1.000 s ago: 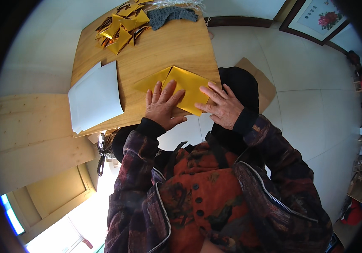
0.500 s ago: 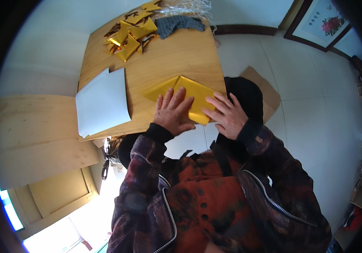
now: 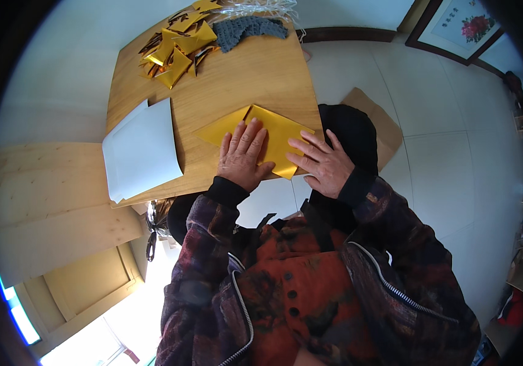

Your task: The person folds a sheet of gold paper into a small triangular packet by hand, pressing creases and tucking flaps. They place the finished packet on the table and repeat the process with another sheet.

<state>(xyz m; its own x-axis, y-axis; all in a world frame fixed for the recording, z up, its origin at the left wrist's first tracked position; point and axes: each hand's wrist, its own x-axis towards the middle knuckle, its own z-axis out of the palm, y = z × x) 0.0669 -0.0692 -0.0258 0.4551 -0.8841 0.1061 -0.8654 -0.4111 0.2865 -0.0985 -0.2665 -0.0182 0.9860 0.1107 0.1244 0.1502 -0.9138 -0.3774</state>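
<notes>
A sheet of shiny gold paper [image 3: 280,127], folded at its left part, lies at the front right edge of the wooden table, with one corner sticking out past the edge. My left hand [image 3: 242,155] rests flat on the paper's left half, fingers stretched out and a little apart. On the paper's right side lies my right hand [image 3: 322,160], its fingers spread and their tips touching the gold surface. Neither hand grips the sheet. Part of the paper is hidden under my fingers.
White sheets [image 3: 142,149] lie on the left of the wooden table [image 3: 246,76]. At its far end are a heap of folded gold paper pieces [image 3: 176,43], a grey knitted cloth [image 3: 246,30] and clear plastic strips [image 3: 261,8]. Brown cardboard [image 3: 389,131] is on the floor to the right.
My left hand presses flatter on the gold paper, whose near corner has come down flatter too. The whole view has shifted slightly.
</notes>
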